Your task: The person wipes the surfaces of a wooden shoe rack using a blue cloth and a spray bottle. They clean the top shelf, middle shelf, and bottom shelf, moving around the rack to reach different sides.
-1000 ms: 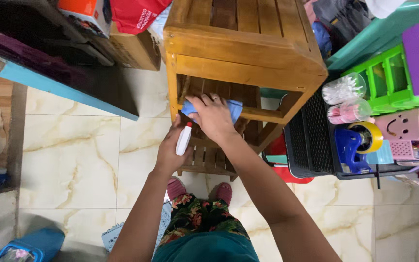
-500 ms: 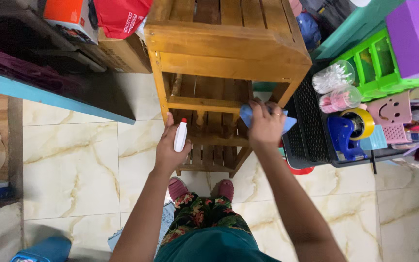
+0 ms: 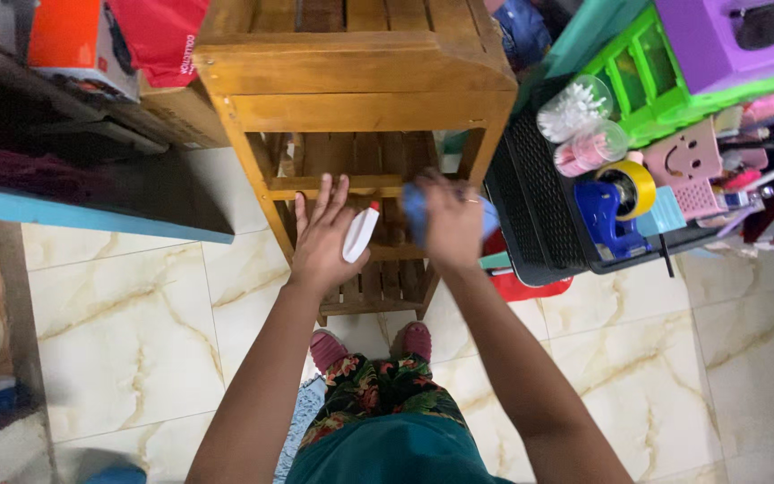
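Note:
A wooden slatted shelf stand stands on the tiled floor in front of me. My left hand holds a small white spray bottle with a red tip, fingers spread near the stand's middle rail. My right hand presses a blue cloth against the same middle rail, just right of the bottle. My feet in pink slippers show below the stand.
A black basket with a tape dispenser, jars and small pink items sits right of the stand, under green and purple boxes. A dark shelf with a blue edge juts in from the left. Marble-patterned floor tiles lie around.
My right hand with the blue cloth moved from the middle rail out to the stand's right leg, then back left onto the rail. My left hand stayed close by with the bottle.

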